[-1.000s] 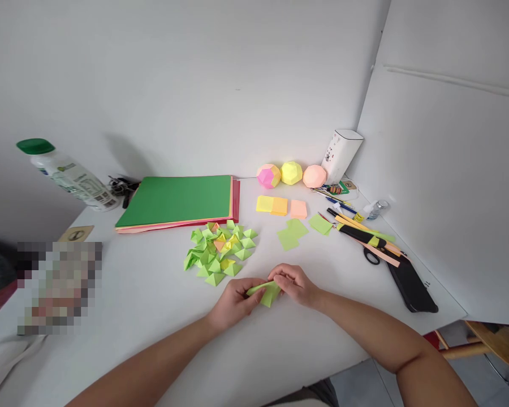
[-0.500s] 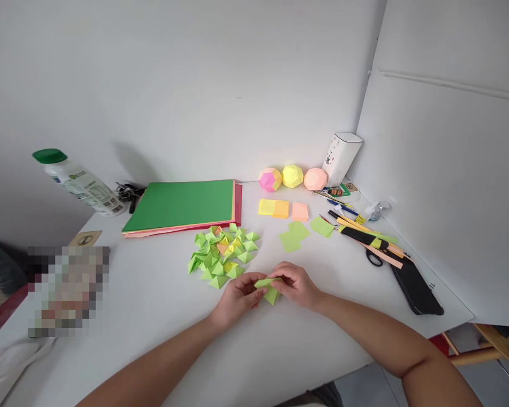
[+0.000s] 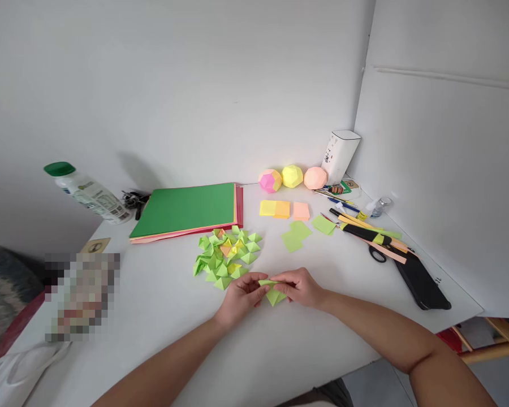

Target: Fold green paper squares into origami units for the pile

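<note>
A partly folded light-green paper (image 3: 274,296) is held between both hands near the front of the table. My left hand (image 3: 242,296) pinches its left side between thumb and fingers. On the opposite side my right hand (image 3: 300,287) grips the upper right part, with the thumb in front. A pointed lower corner of the paper hangs below the fingers; parts of its edges are hidden. Just beyond my left hand lies a pile of folded green paper pieces (image 3: 220,261), with a few yellow and orange ones among them. Flat green paper squares (image 3: 292,240) lie beyond my right hand.
Behind the pile is a stack of coloured sheets (image 3: 186,209). Three paper balls (image 3: 292,176) stand along the wall, with yellow and orange sticky notes (image 3: 275,208) before them. At right lie a cutter (image 3: 360,232), scissors (image 3: 377,254) and a black case (image 3: 424,282). A bottle (image 3: 93,195) stands left.
The green paper has turned slightly in my fingers, and more of its pointed lower part shows. Both hands keep hold of it. The whole view has shifted a little.
</note>
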A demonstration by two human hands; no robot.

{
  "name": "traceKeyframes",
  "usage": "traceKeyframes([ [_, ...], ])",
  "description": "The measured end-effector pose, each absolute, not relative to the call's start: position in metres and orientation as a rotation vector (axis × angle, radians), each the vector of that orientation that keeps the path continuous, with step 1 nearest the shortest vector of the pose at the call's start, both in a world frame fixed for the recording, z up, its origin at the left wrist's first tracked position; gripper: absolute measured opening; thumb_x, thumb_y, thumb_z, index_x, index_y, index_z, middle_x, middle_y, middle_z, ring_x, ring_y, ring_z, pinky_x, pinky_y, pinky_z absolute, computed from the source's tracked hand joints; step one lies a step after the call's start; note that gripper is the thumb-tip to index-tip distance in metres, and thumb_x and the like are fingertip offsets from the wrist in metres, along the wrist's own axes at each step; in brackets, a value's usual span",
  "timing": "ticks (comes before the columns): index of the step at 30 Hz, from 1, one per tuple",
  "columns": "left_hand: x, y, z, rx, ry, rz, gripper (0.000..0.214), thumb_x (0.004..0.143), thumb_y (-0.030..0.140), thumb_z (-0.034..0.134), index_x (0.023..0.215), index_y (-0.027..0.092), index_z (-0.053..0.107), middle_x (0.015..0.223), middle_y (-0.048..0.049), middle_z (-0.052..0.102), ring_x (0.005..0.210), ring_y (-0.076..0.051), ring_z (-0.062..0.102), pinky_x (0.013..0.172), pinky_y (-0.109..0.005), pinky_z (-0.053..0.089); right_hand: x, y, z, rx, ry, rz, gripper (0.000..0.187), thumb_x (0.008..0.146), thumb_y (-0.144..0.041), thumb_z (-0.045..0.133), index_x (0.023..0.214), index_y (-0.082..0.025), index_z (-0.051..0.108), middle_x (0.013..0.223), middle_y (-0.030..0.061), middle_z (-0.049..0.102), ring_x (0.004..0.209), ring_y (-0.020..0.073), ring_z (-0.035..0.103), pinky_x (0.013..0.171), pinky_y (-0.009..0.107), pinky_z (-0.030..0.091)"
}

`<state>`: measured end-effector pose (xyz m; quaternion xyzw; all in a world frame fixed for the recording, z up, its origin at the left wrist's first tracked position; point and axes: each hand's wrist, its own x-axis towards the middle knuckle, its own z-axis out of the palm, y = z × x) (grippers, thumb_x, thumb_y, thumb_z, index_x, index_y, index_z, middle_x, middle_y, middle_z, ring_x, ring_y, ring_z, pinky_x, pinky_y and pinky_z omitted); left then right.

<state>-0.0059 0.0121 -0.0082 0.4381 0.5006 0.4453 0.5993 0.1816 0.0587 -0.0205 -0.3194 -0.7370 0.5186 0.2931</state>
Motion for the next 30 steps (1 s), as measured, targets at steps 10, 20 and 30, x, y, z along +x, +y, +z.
traceKeyframes([
  [10,-0.004,0.012,-0.005,0.98,1.169,1.018,0.034,0.061,0.04,0.073,0.08,0.015,0.061,0.044,0.0082,0.046,0.039,-0.006,0.041,0.041,-0.019,0.035,0.183,0.06,-0.012,-0.837,-1.971,1.435,0.031,0.082,-0.035,0.055,0.094,-0.011,0.069,0.048,-0.0037,0.049,0.04,0.0071,0.046,0.039,0.019,0.042],
  [20,-0.006,0.013,-0.004,0.978,1.135,0.991,0.029,0.064,0.039,0.072,0.068,0.015,0.056,0.045,0.0077,0.047,0.038,-0.005,0.04,0.04,-0.018,0.033,0.185,0.062,-0.015,-0.855,-1.961,1.549,0.03,0.082,-0.036,0.055,0.094,-0.012,0.068,0.05,-0.0037,0.048,0.042,0.0066,0.044,0.041,0.019,0.045],
  [30,-0.006,0.012,-0.013,0.955,1.153,1.044,0.027,0.065,0.036,0.072,0.075,0.015,0.057,0.047,0.0078,0.05,0.039,-0.006,0.042,0.041,-0.019,0.036,0.185,0.063,-0.014,-0.86,-1.96,1.556,0.029,0.082,-0.035,0.054,0.091,-0.012,0.069,0.051,-0.0039,0.046,0.042,0.0066,0.045,0.041,0.019,0.047],
])
